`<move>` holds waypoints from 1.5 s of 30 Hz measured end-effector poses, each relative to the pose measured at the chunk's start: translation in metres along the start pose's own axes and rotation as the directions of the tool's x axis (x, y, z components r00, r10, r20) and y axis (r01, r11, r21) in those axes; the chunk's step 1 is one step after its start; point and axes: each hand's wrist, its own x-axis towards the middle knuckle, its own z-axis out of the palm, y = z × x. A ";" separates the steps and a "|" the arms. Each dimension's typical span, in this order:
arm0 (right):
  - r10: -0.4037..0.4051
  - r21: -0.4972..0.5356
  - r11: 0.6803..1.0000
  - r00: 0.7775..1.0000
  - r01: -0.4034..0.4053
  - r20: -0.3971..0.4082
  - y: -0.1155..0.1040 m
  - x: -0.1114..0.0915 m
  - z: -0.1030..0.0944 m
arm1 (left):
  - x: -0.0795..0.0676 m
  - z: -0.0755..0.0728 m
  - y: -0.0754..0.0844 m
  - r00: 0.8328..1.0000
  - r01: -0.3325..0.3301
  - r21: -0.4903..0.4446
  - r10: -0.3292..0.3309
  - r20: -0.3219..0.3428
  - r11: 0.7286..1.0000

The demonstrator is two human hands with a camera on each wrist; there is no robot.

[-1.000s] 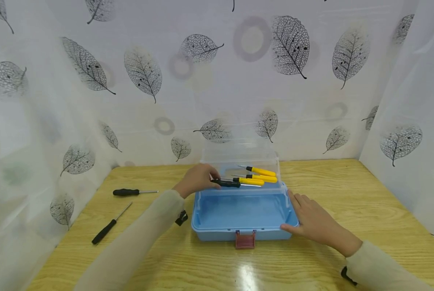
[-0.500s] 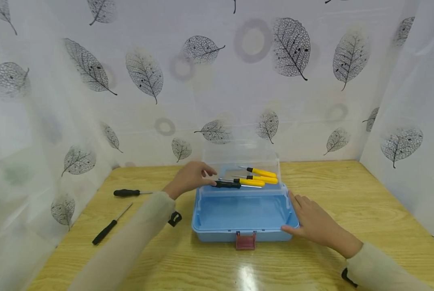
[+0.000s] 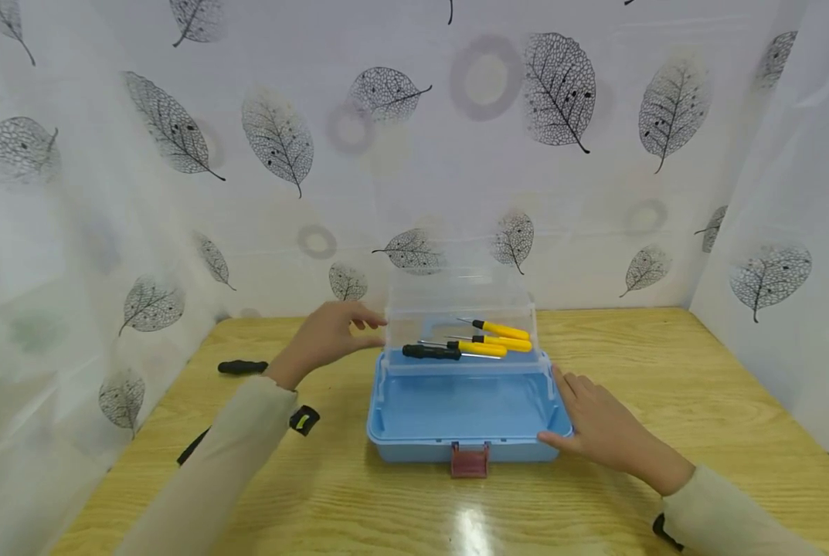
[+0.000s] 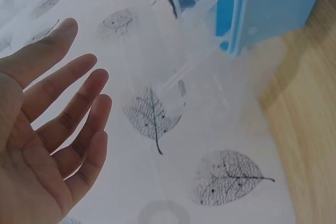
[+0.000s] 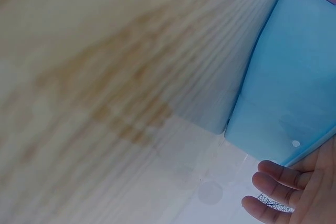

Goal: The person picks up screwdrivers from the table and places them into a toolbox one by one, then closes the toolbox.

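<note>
A blue toolbox [image 3: 386,432] stands open in the middle of the wooden table, its clear lid [image 3: 456,297] raised at the back. In its clear top tray lie three yellow-handled screwdrivers [image 3: 501,330] and one black-handled screwdriver [image 3: 431,352]. My left hand [image 3: 327,337] hovers just left of the tray with fingers spread and holds nothing; the left wrist view shows its open palm [image 4: 47,124]. My right hand [image 3: 595,421] lies flat against the box's right side, thumb at the front corner. Its fingertips [image 5: 275,187] show beside the blue wall [image 5: 294,87].
Two more black-handled screwdrivers lie on the table at the left, one [image 3: 240,367] behind my left forearm, the other [image 3: 191,446] partly hidden by the sleeve. A red latch [image 3: 468,459] hangs at the box front. Leaf-patterned curtains close in the table on three sides.
My left hand let go of the black-handled screwdriver in the tray and drew back to the left, fingers opening. The right hand stayed on the box.
</note>
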 end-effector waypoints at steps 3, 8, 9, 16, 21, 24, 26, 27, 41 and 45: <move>0.003 0.002 1.000 1.000 -0.003 0.000 0.000 0.000 0.000 | -0.011 -0.007 -0.003 0.999 0.028 0.010 -0.028 -0.026 1.000; 0.004 0.001 1.000 1.000 -0.004 0.001 0.000 0.001 0.000 | -0.031 -0.015 -0.014 0.992 0.105 0.028 -0.103 -0.072 0.994; 0.005 -0.001 1.000 1.000 -0.005 0.001 0.000 0.001 0.000 | -0.035 -0.016 -0.017 0.990 0.122 0.032 -0.119 -0.082 0.992; 0.005 0.001 1.000 1.000 -0.005 -0.001 -0.001 0.000 -0.001 | -0.063 -0.027 -0.039 0.966 0.211 0.016 -0.206 -0.157 0.977; 0.007 0.001 1.000 1.000 -0.007 0.006 -0.001 0.000 -0.002 | -0.081 -0.035 -0.052 0.947 0.244 0.015 -0.234 -0.217 0.970; 0.014 0.008 1.000 1.000 -0.014 0.014 -0.001 0.000 -0.002 | -0.092 -0.039 -0.059 0.935 0.260 0.015 -0.248 -0.252 0.965; 0.020 0.013 1.000 1.000 -0.020 0.019 0.000 0.000 -0.003 | -0.100 -0.042 -0.064 0.927 0.281 0.021 -0.266 -0.266 0.959; 0.022 0.014 1.000 1.000 -0.022 0.019 0.000 0.000 -0.003 | -0.104 -0.043 -0.066 0.922 0.291 0.022 -0.274 -0.273 0.957; 0.003 0.011 1.000 1.000 -0.003 -0.002 0.000 0.000 -0.001 | -0.148 -0.037 -0.097 0.882 0.361 -0.004 -0.343 -0.324 0.933; 0.003 0.010 1.000 1.000 -0.003 -0.004 0.000 0.000 0.000 | -0.157 -0.033 -0.106 0.868 0.382 -0.052 -0.378 -0.323 0.923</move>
